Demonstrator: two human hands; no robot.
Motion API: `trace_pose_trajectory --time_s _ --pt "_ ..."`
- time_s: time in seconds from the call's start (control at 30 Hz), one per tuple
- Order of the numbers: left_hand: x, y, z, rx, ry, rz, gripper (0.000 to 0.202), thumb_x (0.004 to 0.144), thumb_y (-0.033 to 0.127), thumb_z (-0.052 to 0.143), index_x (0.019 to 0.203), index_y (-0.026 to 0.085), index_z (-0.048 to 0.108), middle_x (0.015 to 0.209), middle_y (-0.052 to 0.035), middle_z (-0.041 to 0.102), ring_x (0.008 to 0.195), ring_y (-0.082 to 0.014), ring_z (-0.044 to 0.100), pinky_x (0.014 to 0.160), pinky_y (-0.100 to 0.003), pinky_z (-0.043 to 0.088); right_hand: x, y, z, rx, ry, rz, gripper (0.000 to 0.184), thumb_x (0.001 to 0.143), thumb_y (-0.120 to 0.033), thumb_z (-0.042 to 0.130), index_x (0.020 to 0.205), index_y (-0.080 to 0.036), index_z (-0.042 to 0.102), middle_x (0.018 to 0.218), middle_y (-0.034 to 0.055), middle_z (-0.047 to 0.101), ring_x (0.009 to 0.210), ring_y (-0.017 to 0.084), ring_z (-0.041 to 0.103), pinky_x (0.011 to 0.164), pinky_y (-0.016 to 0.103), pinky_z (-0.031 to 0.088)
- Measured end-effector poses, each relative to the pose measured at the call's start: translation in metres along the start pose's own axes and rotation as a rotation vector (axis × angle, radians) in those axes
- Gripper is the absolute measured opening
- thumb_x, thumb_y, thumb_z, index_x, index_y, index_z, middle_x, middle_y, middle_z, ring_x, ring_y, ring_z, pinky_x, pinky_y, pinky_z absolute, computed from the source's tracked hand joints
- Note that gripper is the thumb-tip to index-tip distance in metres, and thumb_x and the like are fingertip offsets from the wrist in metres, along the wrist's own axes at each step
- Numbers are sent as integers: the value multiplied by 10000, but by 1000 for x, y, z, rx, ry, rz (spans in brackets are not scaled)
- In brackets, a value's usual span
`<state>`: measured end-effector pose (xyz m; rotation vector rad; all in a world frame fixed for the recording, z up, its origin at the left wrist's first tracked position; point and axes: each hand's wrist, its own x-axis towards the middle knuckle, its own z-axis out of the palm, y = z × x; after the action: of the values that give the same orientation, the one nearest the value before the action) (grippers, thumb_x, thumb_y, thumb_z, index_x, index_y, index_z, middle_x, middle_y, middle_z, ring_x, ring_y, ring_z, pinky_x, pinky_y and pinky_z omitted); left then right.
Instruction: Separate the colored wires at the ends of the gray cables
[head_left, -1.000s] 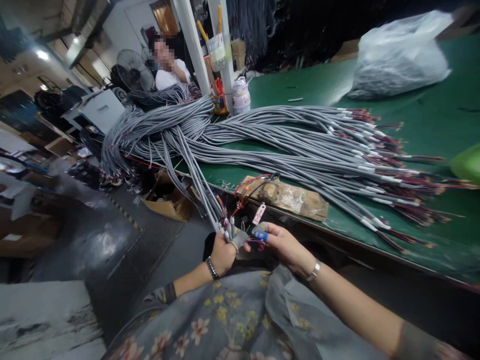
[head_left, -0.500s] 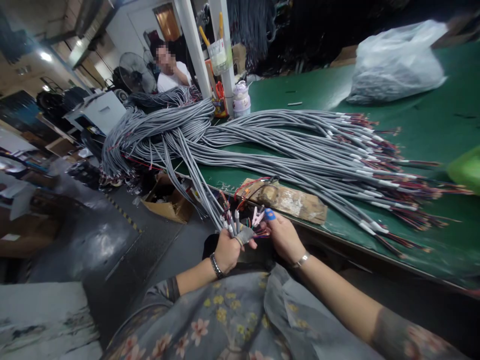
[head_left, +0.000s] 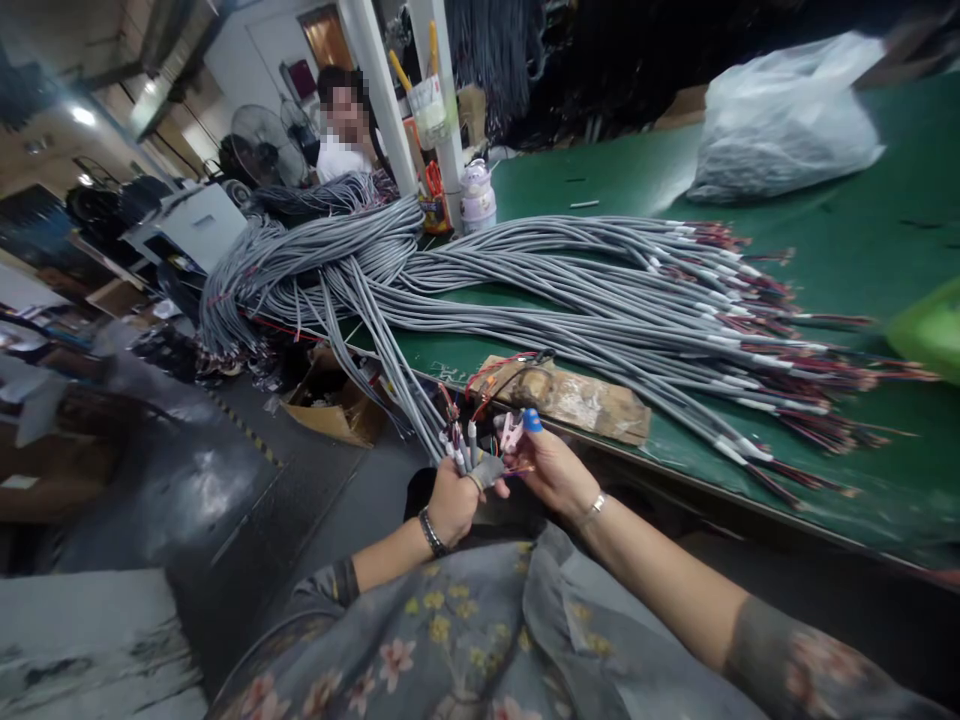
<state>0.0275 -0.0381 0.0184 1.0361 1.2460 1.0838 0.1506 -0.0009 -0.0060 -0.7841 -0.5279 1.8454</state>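
Note:
My left hand (head_left: 452,500) is closed around a bundle of grey cables (head_left: 417,402), with the white-banded ends and bared coloured wires standing out past the thumb. Grey wrapping covers that thumb. Close to its right, my right hand (head_left: 559,468) is bent in a pinch, blue tape on the thumb tip. Thin coloured wires (head_left: 517,471) run into its fingers. Beside the taped thumb is a small pink clip (head_left: 511,432); whether the fingers touch it is unclear. Just beyond the hands, a worn wooden block (head_left: 592,402) with red and black leads lies on the bench edge.
Many grey cables (head_left: 525,320) lie along the green bench (head_left: 630,170), stripped ends to the right. At the back right is a white plastic bag (head_left: 784,125). A cardboard box (head_left: 330,405) stands on the floor. Behind the cables sits another person (head_left: 341,150).
My right hand has moved slightly left, nearer my left hand, and its fingers look more drawn in. My left hand keeps its hold on the cables. The view has shifted a little.

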Motion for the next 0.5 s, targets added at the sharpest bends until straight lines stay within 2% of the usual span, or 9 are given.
trace_pose_trajectory --time_s 0.1,0.2,0.33,0.5 --pt "-1 -1 -1 -11 10 -7 400 642 532 719 565 156 609 425 -9 560 436 -100 480 422 -204 290 -3 1 -3 44 -50 22 449 717 -644 633 750 -196 637 626 0 594 522 126 499 502 266 423" --pt "-4 -5 -5 11 8 4 404 665 536 707 569 156 608 440 -11 571 429 -96 470 428 -210 297 -10 0 -10 54 -116 114 441 723 -628 642 742 -188 645 661 12 614 544 112 527 529 249 455" --pt "-7 -15 -15 85 -24 31 395 696 520 699 576 153 620 476 -15 587 456 -98 476 456 -219 329 -23 -7 -20 -73 -207 255 414 647 -560 750 747 -170 655 699 27 642 575 111 573 531 235 470" --pt "-8 -27 -23 167 -26 75 406 739 527 664 578 155 636 537 -22 612 494 -101 479 495 -230 360 -34 -16 -18 -249 -234 237 376 562 -437 842 736 -159 659 679 12 654 511 77 510 521 232 453"
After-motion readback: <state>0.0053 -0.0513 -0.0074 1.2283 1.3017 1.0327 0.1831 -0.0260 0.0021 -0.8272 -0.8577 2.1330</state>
